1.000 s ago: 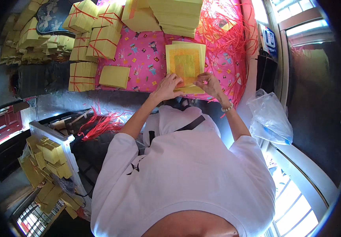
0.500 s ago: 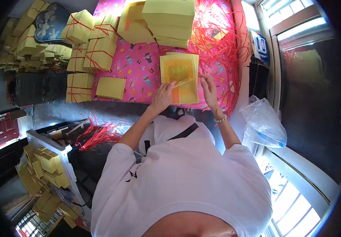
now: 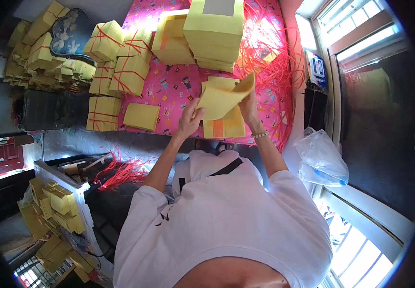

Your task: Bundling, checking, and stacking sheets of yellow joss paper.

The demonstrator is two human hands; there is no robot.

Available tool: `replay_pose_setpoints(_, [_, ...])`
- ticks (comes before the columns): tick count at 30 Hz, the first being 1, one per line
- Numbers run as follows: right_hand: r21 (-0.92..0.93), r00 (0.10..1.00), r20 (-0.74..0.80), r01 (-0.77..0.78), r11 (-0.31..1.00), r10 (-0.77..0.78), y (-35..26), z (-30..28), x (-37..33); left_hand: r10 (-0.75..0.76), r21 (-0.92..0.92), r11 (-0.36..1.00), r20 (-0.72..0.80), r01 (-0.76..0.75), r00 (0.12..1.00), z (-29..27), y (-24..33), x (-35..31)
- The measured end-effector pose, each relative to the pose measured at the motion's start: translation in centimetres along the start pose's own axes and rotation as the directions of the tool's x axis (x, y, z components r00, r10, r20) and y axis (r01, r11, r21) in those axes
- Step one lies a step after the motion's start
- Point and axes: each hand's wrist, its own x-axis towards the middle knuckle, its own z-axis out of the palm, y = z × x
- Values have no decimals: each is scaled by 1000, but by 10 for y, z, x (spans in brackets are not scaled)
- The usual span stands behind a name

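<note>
1. The step in hand appeared to be lifting a batch of yellow paper sheets (image 3: pixel 222 98) off a low pile of like sheets (image 3: pixel 226 128), just above the middle of the frame, on a surface covered with a pink printed cloth (image 3: pixel 169 91).
2. The left hand (image 3: pixel 189 120) was closed on the lower left edge of the lifted sheets, thumb and fingers pinching them.
3. The right hand (image 3: pixel 249 108) gripped their right side from beneath, a bead bracelet on its wrist; the sheets tilted up toward the upper right.
4. The low pile lay directly below the lifted sheets, partly hidden by them.
5. A tall stack of yellow paper (image 3: pixel 215 33) stood at the top centre, with bundles tied in red string (image 3: pixel 121 67) to its left and a small loose stack (image 3: pixel 141 116) left of the hands.
6. Loose red strings (image 3: pixel 272 62) lay along the cloth's right edge.
7. The next move would probably call for squaring the sheets' edges with both hands and keeping an even grip so none slid out.
</note>
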Motion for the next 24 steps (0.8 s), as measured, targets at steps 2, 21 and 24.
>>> replay_pose_setpoints(2, [-31, 995, 81, 55, 998, -53, 9, -6, 3, -29, 51, 998, 38, 27, 999, -6, -22, -6])
replay_pose_setpoints(21, [276, 861, 352, -469, 839, 366, -1, 23, -19, 114, 276, 956, -39, -99, 993, 20, -27, 14])
replay_pose_setpoints(24, [275, 796, 418, -571, 774, 438, -9, 26, -17, 58, 248, 968, -86, -35, 995, 23, -11, 17])
